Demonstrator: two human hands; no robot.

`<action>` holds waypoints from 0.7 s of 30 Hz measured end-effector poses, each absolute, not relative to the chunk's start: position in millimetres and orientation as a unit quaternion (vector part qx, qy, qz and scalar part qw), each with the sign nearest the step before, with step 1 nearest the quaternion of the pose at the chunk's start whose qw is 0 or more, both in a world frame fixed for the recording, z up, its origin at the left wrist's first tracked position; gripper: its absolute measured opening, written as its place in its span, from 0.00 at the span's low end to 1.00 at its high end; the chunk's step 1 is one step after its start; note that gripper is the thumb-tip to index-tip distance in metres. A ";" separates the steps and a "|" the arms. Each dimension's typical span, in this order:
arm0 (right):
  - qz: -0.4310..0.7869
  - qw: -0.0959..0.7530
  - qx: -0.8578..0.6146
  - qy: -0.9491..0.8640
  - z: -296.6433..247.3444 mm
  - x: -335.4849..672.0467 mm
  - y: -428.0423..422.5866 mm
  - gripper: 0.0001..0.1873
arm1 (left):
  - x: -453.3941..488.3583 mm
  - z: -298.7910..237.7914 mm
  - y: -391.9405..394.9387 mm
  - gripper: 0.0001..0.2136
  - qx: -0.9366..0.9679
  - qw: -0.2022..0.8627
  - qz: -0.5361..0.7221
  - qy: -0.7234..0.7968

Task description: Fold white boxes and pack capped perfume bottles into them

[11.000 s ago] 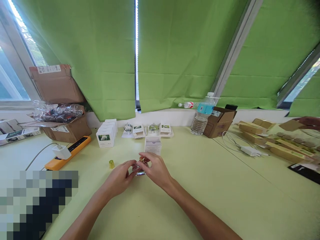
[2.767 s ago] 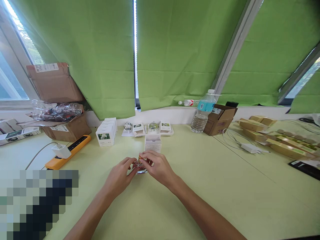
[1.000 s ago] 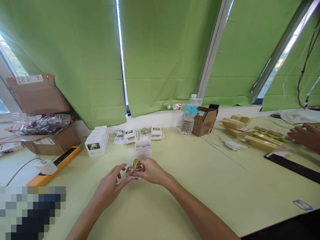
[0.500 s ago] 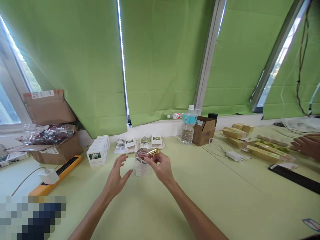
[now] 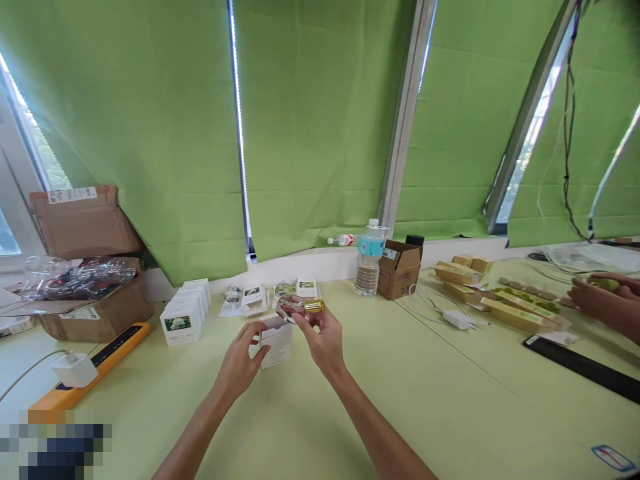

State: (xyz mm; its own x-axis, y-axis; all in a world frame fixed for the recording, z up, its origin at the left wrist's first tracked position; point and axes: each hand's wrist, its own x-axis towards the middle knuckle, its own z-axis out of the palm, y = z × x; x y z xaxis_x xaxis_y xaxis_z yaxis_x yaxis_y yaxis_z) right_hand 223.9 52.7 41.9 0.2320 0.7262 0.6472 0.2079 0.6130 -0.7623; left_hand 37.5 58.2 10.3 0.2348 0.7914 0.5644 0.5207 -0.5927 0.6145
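My right hand [image 5: 324, 337] holds a small round glass bottle [image 5: 293, 308] with a gold cap, tipped on its side above the table. My left hand [image 5: 242, 359] grips a small white box [image 5: 277, 341] just below the bottle, its top flap open. Both hands are raised over the pale yellow-green table [image 5: 430, 393], close together.
A row of white boxes [image 5: 183, 319] and more glass bottles with cards [image 5: 260, 294] stand behind. A water bottle [image 5: 369, 258], small cardboard box [image 5: 398, 269], charger with cable [image 5: 453, 317], orange power strip [image 5: 90, 363] and big cardboard box [image 5: 85, 267] are around. Another person's hands [image 5: 603, 303] work at the right.
The gold cap went onto the bottle. My right hand lifted the bottle and tipped it sideways. My left hand let go of it and took hold of the white box.
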 end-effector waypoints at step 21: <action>0.254 0.537 -0.305 -0.744 52.1 198.6 20.9 0.15 | -4.7 21.2 8.1 0.18 0.767 0.175 0.385 0.484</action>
State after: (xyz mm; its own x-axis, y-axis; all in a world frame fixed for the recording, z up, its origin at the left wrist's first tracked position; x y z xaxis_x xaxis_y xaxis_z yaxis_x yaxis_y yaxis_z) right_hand 198.6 20.9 52.1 -0.2371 0.7269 0.6445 0.1823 0.6849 -0.7054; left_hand -4.7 8.1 21.2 0.2361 0.8757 0.4212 0.6068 -0.4714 0.6400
